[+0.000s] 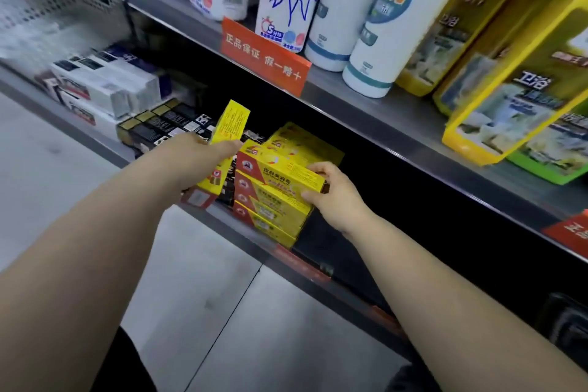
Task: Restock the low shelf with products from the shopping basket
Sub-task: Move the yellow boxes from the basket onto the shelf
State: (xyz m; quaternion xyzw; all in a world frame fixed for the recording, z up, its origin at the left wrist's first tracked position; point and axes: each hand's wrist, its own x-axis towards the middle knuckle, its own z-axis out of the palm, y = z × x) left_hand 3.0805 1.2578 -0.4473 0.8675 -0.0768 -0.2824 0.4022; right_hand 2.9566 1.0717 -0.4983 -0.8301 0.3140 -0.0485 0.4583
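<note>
A stack of long yellow and red boxes (273,200) sits at the front of the low shelf (241,232). My right hand (331,191) grips the right end of the top box (286,173) of that stack, fingers curled over it. My left hand (197,156) holds another yellow box (229,122) tilted on end, just left of the stack and above the shelf. The shopping basket (566,321) shows only as a dark shape at the lower right edge.
Black and gold boxes (156,127) and white boxes (105,86) fill the low shelf to the left. The upper shelf carries white bottles (375,41), yellow-green bottles (509,67) and an orange sign (264,56) overhanging the low shelf. Grey floor tiles (222,312) lie below.
</note>
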